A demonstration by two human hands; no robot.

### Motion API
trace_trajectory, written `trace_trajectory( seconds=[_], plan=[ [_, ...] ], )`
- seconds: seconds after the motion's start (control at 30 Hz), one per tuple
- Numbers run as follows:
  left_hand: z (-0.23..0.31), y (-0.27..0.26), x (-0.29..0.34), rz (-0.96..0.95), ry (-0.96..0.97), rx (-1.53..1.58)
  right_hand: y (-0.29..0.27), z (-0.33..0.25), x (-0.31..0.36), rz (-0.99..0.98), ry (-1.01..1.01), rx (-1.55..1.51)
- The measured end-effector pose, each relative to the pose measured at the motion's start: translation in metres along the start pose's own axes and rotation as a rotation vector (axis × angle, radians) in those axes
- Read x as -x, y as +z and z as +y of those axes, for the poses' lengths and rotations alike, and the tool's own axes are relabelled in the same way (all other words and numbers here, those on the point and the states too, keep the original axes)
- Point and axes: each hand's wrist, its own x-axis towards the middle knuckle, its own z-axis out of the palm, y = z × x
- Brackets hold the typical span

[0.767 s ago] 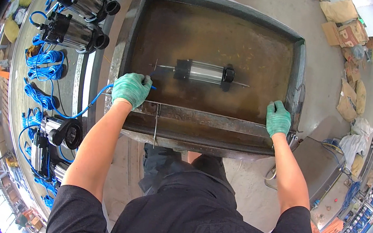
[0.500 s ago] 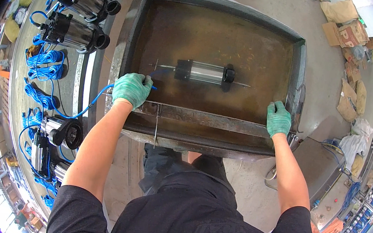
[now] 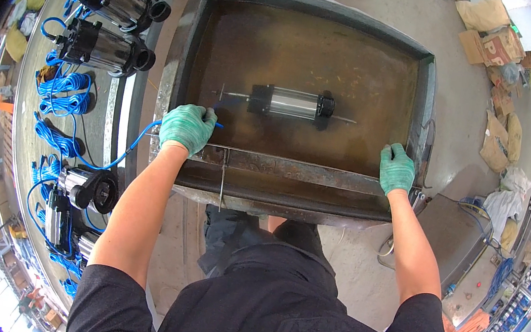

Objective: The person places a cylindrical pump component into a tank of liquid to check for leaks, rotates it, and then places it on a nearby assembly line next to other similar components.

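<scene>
In a metal tank point(image 3: 426, 87) of murky brownish water lies a submersible pump point(image 3: 293, 102), its steel barrel capped in black at both ends. Thin rods stick out from either end of it. My left hand point(image 3: 186, 128), in a green glove, is closed around a blue cable point(image 3: 136, 144) at the tank's left side. The cable comes out past my thumb and dips toward the pump. My right hand point(image 3: 397, 169), also gloved in green, has its fingers curled on the right end of a rusty metal crossbar point(image 3: 305, 170); its fingertips are partly hidden.
On a long bench at left stand several steel-and-black pumps point(image 3: 102, 48), with coiled blue cables point(image 3: 65, 92) and more pumps point(image 3: 89, 189) nearer me. Cardboard boxes point(image 3: 501, 46) and sacks lie on the floor at right. A grey metal box point(image 3: 436, 234) stands right of the tank.
</scene>
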Motion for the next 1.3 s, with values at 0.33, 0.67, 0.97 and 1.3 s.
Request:
trace_trajectory(
  seconds=[0.33, 0.67, 0.97, 1.3],
  plan=[
    [-0.0029, 0.0031, 0.0002, 0.028, 0.013, 0.007, 0.0007, -0.0001, -0.0003, 0.007, 0.000, -0.006],
    [-0.0004, 0.0003, 0.0004, 0.023, 0.007, 0.010, 0.0015, 0.0018, -0.0004, 0.010, -0.009, -0.018],
    [-0.0024, 0.0024, -0.0002, 0.033, 0.021, 0.009, -0.0016, -0.0027, -0.0002, -0.013, 0.011, 0.005],
    [-0.0018, 0.0026, -0.0006, 0.025, 0.016, 0.017, -0.0014, -0.0022, 0.0004, 0.000, 0.003, -0.011]
  ],
)
